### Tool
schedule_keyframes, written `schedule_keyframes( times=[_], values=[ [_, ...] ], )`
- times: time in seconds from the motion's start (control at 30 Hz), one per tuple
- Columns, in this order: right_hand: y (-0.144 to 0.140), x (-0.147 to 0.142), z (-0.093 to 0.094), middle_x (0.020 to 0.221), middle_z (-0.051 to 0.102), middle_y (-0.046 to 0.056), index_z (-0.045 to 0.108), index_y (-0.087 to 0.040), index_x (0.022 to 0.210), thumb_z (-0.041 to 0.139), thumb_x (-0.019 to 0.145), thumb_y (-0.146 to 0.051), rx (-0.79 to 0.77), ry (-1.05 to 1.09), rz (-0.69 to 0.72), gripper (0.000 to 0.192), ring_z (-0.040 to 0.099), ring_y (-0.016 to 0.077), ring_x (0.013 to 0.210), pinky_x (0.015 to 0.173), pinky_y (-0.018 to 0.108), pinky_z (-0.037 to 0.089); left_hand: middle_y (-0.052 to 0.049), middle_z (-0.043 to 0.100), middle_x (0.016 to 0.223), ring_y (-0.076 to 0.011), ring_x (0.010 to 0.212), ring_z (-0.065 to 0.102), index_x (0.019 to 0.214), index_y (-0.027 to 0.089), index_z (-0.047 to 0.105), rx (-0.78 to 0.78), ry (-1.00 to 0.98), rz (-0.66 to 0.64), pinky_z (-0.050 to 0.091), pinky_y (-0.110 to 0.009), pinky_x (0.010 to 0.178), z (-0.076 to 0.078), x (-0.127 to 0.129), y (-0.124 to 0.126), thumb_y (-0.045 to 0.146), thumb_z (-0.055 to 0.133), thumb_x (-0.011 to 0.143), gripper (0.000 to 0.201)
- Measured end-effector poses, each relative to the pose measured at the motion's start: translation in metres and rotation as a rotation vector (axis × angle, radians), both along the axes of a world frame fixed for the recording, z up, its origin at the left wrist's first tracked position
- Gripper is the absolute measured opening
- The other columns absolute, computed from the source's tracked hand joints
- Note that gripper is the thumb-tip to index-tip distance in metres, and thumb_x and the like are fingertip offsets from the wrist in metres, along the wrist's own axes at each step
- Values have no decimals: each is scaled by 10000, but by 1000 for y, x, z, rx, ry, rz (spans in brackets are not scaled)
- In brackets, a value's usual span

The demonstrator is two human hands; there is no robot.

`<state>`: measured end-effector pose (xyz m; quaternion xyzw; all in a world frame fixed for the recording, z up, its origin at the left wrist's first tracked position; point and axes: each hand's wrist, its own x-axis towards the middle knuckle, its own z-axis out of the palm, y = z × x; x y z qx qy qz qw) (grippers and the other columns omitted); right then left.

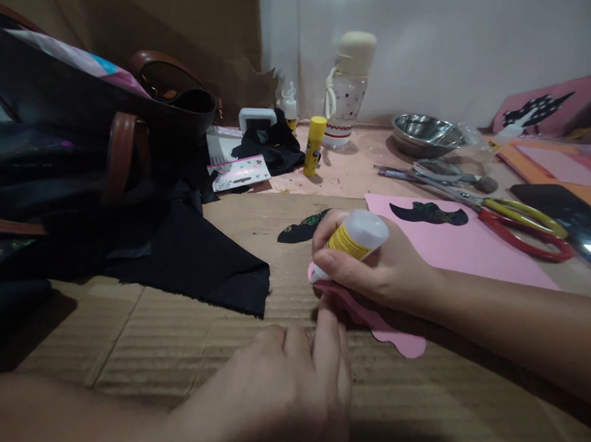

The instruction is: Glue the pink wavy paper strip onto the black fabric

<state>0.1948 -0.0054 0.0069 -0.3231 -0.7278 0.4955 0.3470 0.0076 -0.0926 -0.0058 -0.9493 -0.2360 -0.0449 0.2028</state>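
Head view: right of centre, our right hand grips a glue bottle, tip at a scalloped pink cutout. Our left hand touches the cutout; pinching, we cannot tell. The bottle seems light, squeezable mid-body; the cutout flimsy, best edge-held.

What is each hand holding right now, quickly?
Left hand: fingers at the pink cutout; whether it grips cannot be told.
Right hand: closed around a tilted glue bottle.
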Motion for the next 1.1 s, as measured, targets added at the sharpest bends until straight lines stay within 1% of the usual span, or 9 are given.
schedule_keyframes(
  times=[0.1,0.2,0.33,0.43,0.57,0.67,0.8,1.0,1.1],
  values=[
    [1,0,-1,650,508,-43,522,-206,750,752,900,-419,16,1,-22,347,512,113,599,539,227,416,-191,779,1056,-183,566,673,1207,39,721,-2,-10,-14,504,-286,447,-3,0,1,123,459,927,393],
    [3,-1,-3,646,513,-39,521,-205,730,717,925,-452,68,-15,-45,371,496,108,603,533,221,401,-177,784,1063,-182,559,671,1207,42,725,15,-29,-22,498,-288,434,-6,2,2,130,446,934,400],
    [4,0,-2,641,538,-33,542,-203,713,701,944,-450,126,-14,-101,374,509,108,596,540,225,409,-166,784,1057,-183,573,672,1231,52,715,15,-20,-16,502,-287,440,0,2,2,138,464,942,393],
    [2,1,-1,633,544,-30,536,-207,714,696,943,-467,87,-24,-67,382,525,116,583,527,233,412,-173,781,1068,-182,585,673,1227,60,716,-10,-4,-10,510,-286,457,4,1,1,131,468,943,384],
    [0,0,-1,628,517,-36,512,-212,709,715,916,-491,15,-31,-10,403,526,120,576,526,239,422,-181,780,1042,-184,586,675,1216,55,715,-24,-4,-28,503,-282,452,5,-1,0,141,487,951,360],
    [1,-2,-1,629,522,-38,523,-211,714,740,898,-478,22,-22,-24,390,521,117,586,527,232,420,-176,782,1058,-190,595,684,1219,55,716,-9,-7,-23,511,-287,449,5,-1,0,100,441,938,395],
    [3,-2,-3,631,504,-40,496,-213,706,704,927,-481,56,-26,-53,405,485,110,597,529,227,398,-192,778,1092,-187,571,678,1222,47,715,4,-9,-23,506,-293,438,4,0,0,83,413,928,423],
    [5,-2,-3,632,468,-40,468,-216,678,693,930,-499,113,-49,-118,441,460,110,590,517,232,374,-213,764,1138,-194,610,688,1256,37,694,-23,-2,-19,496,-300,456,1,0,3,83,449,931,409],
    [4,-2,-3,631,486,-35,472,-219,684,674,933,-542,79,-60,-82,455,480,118,596,526,239,390,-194,776,1101,-187,596,679,1205,57,717,-23,-13,-29,475,-290,439,-1,1,3,112,492,929,360]
  ],
)
